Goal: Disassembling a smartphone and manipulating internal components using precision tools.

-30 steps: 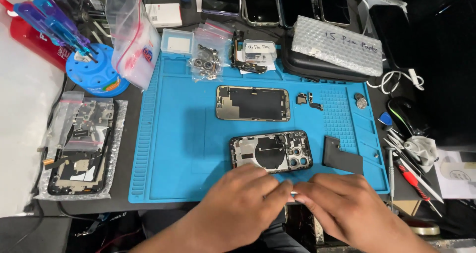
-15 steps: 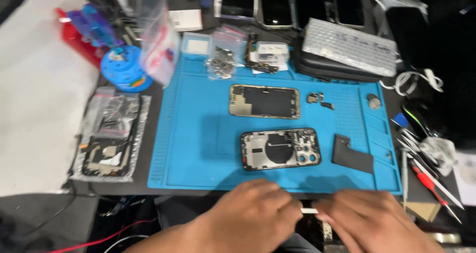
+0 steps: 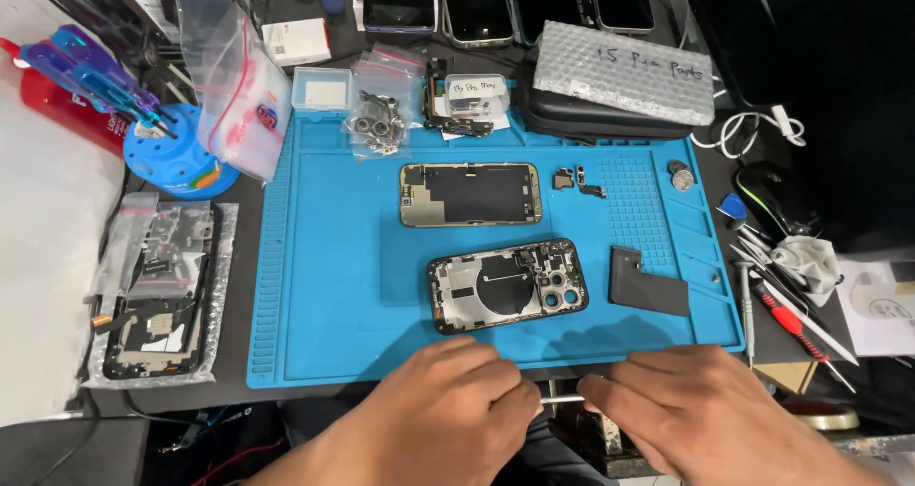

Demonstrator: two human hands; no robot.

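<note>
Both hands low at the near edge of a blue silicone repair mat (image 3: 324, 286): left hand (image 3: 448, 415) and right hand (image 3: 701, 419) each pinched narrow on an end of a thin silver metal rod-like tool (image 3: 562, 400), held level between them, just off the mat at six o'clock. Best handled with a light, steady pinch, wrists braced on the dark worktop (image 3: 238, 210), tool kept clear of the open black phone housing with camera lenses (image 3: 505, 284) just beyond at twelve o'clock. Farther at twelve o'clock, a gold-edged phone frame (image 3: 470, 193); at three o'clock, a flat black L-shaped battery piece (image 3: 648, 283). At nine o'clock, a bagged dismantled phone (image 3: 157, 291); a crowded, cluttered repair station all round.
</note>
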